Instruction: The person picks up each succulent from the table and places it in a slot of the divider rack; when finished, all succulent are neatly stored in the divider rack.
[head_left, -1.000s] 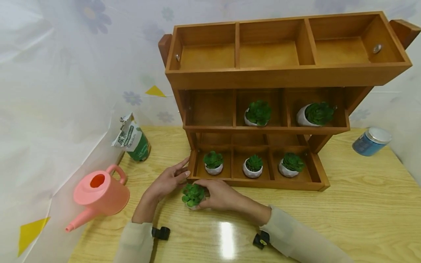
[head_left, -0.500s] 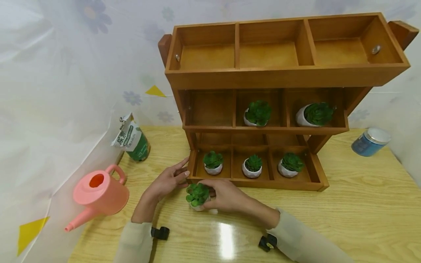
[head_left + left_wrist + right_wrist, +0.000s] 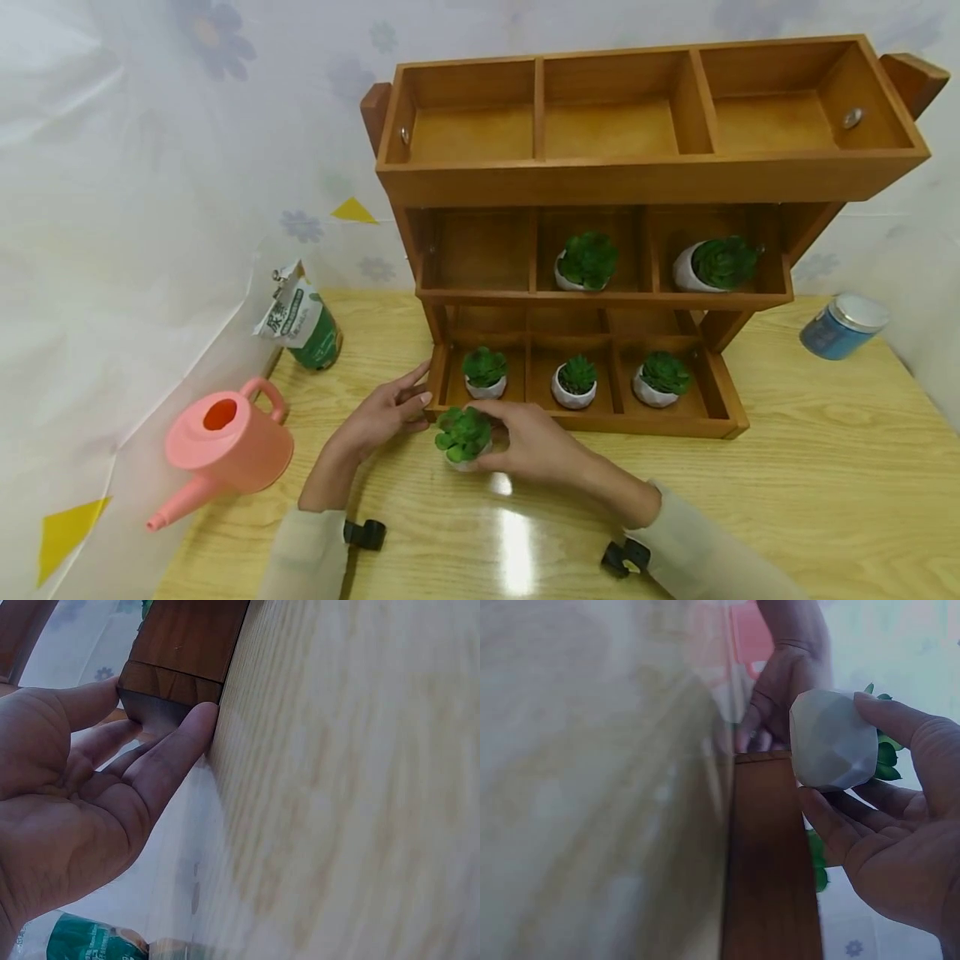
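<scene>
My right hand (image 3: 540, 446) pinches a small white faceted pot (image 3: 832, 740) with a green succulent (image 3: 462, 433), thumb on one side and fingers on the other. In the right wrist view the pot is lifted off the table, just in front of the lower tray's front board (image 3: 772, 847). My left hand (image 3: 382, 417) touches the left front corner of the wooden shelf (image 3: 169, 684) with fairly straight fingers, the thumb at its upper edge. Behind the held plant, potted succulents (image 3: 485, 372) (image 3: 575, 383) (image 3: 662, 379) stand one per lower compartment.
Two more potted succulents (image 3: 587, 262) (image 3: 715, 264) sit in the middle tier's centre and right compartments. The top tier (image 3: 652, 179) overhangs the lower ones. A pink watering can (image 3: 232, 442) and a green-white bag (image 3: 303, 325) stand left; a blue jar (image 3: 843, 327) stands right.
My right hand has carried the potted succulent rightward and slightly toward the shelf, lifting it from the table. My left hand has stayed at the shelf corner.
</scene>
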{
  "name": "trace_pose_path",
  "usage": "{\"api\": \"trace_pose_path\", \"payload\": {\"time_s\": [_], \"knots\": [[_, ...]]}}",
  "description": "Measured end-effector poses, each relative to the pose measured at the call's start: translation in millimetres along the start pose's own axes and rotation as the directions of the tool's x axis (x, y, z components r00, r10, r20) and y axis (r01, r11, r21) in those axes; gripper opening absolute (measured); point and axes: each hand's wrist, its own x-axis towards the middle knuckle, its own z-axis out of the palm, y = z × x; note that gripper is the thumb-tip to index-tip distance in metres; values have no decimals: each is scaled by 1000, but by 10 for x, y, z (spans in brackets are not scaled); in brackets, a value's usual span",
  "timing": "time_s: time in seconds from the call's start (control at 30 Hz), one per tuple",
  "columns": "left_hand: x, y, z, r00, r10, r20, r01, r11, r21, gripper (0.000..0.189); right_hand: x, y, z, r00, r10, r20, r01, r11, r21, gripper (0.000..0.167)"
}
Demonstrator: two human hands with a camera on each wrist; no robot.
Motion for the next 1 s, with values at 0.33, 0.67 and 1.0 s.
{"api": "trace_pose_path", "payload": {"time_s": [0.33,0.67,1.0], "knots": [[-11,9,0,1000,-9,-7,9,1000,-3,63,-70,-119,-133,994,-14,-110,13,1000,-8,76],[-14,30,27,1000,-17,-12,17,1000,-14,61,-92,-197,-162,991,-38,-125,44,998,41,74],[-16,39,31,999,-29,-30,29,999,-15,60,-102,-307,-430,982,-58,-182,65,997,35,67]]}}
